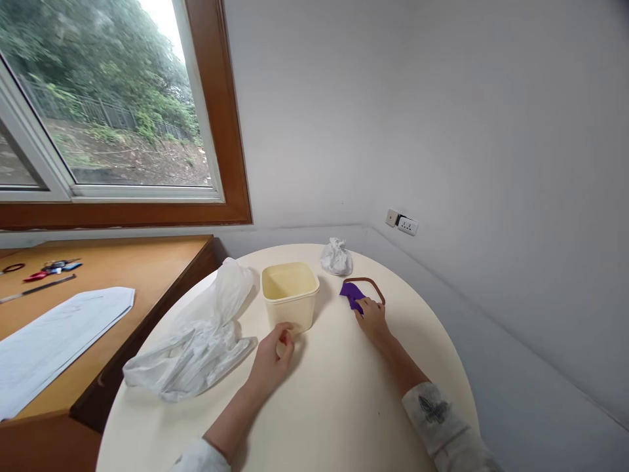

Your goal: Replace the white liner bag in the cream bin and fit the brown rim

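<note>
A cream plastic tub (289,296) stands open near the middle of a round cream table (334,406). My left hand (272,357) rests against the tub's near bottom corner, fingers curled on it. My right hand (372,317) lies to the tub's right, fingers pinching a purple piece (352,294) that sits inside a thin brown loop (366,284) on the tabletop.
A crumpled white plastic bag (196,341) lies left of the tub, a small balled white bag (337,257) behind it. A wooden desk (113,275) with white paper (54,337) and pens (49,269) adjoins on the left. Window and wall socket (407,225) stand behind.
</note>
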Tool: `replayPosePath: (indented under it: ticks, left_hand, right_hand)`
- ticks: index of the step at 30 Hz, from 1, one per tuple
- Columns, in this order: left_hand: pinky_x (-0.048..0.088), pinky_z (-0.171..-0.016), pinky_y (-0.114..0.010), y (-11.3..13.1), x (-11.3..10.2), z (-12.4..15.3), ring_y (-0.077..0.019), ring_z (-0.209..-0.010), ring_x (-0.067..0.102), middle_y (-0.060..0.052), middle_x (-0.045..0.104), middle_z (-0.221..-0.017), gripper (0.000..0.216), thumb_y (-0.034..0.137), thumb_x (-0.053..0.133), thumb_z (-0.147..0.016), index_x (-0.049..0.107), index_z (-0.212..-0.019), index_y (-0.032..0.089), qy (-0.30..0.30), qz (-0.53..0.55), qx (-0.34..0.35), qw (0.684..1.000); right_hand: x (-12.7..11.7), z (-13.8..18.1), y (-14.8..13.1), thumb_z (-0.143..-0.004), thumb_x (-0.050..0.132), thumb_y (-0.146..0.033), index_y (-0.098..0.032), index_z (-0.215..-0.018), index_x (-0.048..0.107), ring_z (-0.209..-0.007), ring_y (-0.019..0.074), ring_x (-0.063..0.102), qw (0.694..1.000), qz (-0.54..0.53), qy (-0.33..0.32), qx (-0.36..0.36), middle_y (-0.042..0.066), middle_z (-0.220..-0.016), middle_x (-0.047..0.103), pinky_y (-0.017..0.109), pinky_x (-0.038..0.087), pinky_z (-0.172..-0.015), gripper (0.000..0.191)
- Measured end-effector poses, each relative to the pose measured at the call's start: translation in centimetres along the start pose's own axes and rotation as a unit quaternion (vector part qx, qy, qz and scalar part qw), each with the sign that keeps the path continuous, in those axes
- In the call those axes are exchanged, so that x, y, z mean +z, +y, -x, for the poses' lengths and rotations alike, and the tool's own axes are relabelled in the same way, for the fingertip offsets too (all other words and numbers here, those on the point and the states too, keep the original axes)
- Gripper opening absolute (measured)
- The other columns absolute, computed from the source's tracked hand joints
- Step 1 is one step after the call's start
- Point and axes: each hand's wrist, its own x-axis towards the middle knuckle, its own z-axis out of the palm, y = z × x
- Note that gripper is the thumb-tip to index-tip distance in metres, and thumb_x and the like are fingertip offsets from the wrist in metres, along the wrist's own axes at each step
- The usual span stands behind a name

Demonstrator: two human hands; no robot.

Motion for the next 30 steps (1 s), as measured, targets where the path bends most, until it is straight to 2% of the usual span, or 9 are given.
replayPosePath:
  ticks: [4, 8, 12, 15, 19, 21, 23, 26, 30]
  left_hand:
    - [0.046, -0.072, -0.031, -0.3, 0.3, -0.2, -0.0204, -0.089, 0.057, -0.006, 0.062, -0.091, 0.031, 0.025, 0.051, -0.079, 0.052, -0.11, 0.021, -0.035, 0.034, 0.018, 0.999]
    - [0.038, -0.093, -0.039, -1.2, 0.3, -0.6, -0.025, -0.109, 0.051, -0.009, 0.058, -0.115, 0.044, 0.029, 0.058, -0.076, 0.049, -0.119, 0.023, -0.02, 0.069, -0.011, 0.997]
    - [0.031, -0.101, -0.039, -1.1, 0.9, -0.8, -0.0249, -0.118, 0.045, -0.009, 0.054, -0.123, 0.042, 0.033, 0.061, -0.076, 0.052, -0.116, 0.024, 0.001, 0.187, -0.086, 0.979]
    - [0.03, -0.103, -0.035, -0.2, 1.9, -0.6, -0.0231, -0.118, 0.046, -0.008, 0.055, -0.123, 0.038, 0.037, 0.062, -0.077, 0.054, -0.112, 0.023, -0.002, 0.362, -0.187, 0.913]
    - [0.039, -0.096, -0.032, 1.7, 3.2, 0.2, -0.0205, -0.112, 0.052, -0.008, 0.058, -0.117, 0.036, 0.045, 0.055, -0.081, 0.056, -0.109, 0.021, -0.031, 0.568, -0.317, 0.759]
    - [0.045, -0.087, -0.03, 2.5, 3.6, 0.7, -0.0204, -0.103, 0.057, -0.01, 0.061, -0.111, 0.034, 0.045, 0.056, -0.08, 0.059, -0.099, 0.018, -0.038, 0.605, -0.366, 0.706]
    - [0.048, -0.082, -0.027, 3.0, 3.6, 1.1, -0.02, -0.099, 0.06, -0.01, 0.062, -0.109, 0.025, 0.037, 0.061, -0.078, 0.06, -0.09, 0.016, -0.046, 0.619, -0.4, 0.675]
    - [0.048, -0.082, -0.027, 2.9, 3.4, 1.5, -0.0208, -0.101, 0.06, -0.012, 0.063, -0.107, 0.012, 0.018, 0.064, -0.074, 0.059, -0.084, 0.014, -0.059, 0.632, -0.409, 0.656]
    - [0.049, -0.082, -0.027, 2.1, 3.3, 1.4, -0.0199, -0.103, 0.06, -0.009, 0.064, -0.106, 0.029, 0.007, 0.058, -0.072, 0.058, -0.099, 0.017, -0.057, 0.651, -0.382, 0.653]
  right_hand:
    - [-1.1, 1.8, -0.8, -0.078, 0.049, -0.02, -0.015, -0.093, 0.061, -0.095, 0.0259, 0.051, 0.999, 0.027, -0.011, -0.023, 0.012, -0.096, 0.061, 0.043, 0.027, -0.092, 0.02]
    - [-2.6, 4.4, -2.1, -0.079, 0.049, -0.025, -0.018, -0.091, 0.059, -0.088, 0.0222, 0.054, 0.999, 0.017, -0.024, -0.033, 0.008, -0.092, 0.061, 0.036, 0.037, -0.083, 0.018]
    - [-3.9, 7.6, -4.6, -0.082, 0.049, -0.032, -0.018, -0.089, 0.056, -0.075, 0.0173, 0.055, 0.993, -0.115, -0.02, -0.002, 0.004, -0.085, 0.059, 0.028, 0.043, -0.067, 0.017]
    - [-4.5, 10.2, -7.3, -0.081, 0.052, -0.032, -0.019, -0.083, 0.055, -0.068, 0.0151, 0.052, 0.977, -0.206, -0.045, 0.006, 0.001, -0.076, 0.056, 0.025, 0.042, -0.062, 0.014]
    - [-4.9, 13.0, -10.9, -0.079, 0.053, -0.024, -0.019, -0.081, 0.056, -0.072, 0.0151, 0.052, 0.956, -0.266, -0.117, -0.034, 0.002, -0.079, 0.056, 0.026, 0.042, -0.066, 0.006]
    - [-4.8, 13.8, -12.1, -0.077, 0.056, -0.022, -0.019, -0.082, 0.059, -0.078, 0.0165, 0.053, 0.944, -0.28, -0.16, -0.063, 0.003, -0.083, 0.057, 0.027, 0.043, -0.071, 0.006]
    - [-4.6, 14.4, -12.9, -0.075, 0.059, -0.021, -0.019, -0.082, 0.061, -0.081, 0.0171, 0.053, 0.934, -0.291, -0.191, -0.082, 0.004, -0.086, 0.058, 0.027, 0.043, -0.073, 0.007]
    - [-4.2, 14.7, -13.3, -0.077, 0.057, -0.022, -0.019, -0.078, 0.062, -0.077, 0.0155, 0.053, 0.921, -0.311, -0.219, -0.086, 0.003, -0.084, 0.058, 0.027, 0.042, -0.071, 0.005]
    - [-3.8, 14.4, -12.9, -0.08, 0.054, -0.028, -0.017, -0.071, 0.06, -0.066, 0.0134, 0.051, 0.9, -0.373, -0.225, -0.021, 0.001, -0.071, 0.056, 0.025, 0.041, -0.062, 0.015]
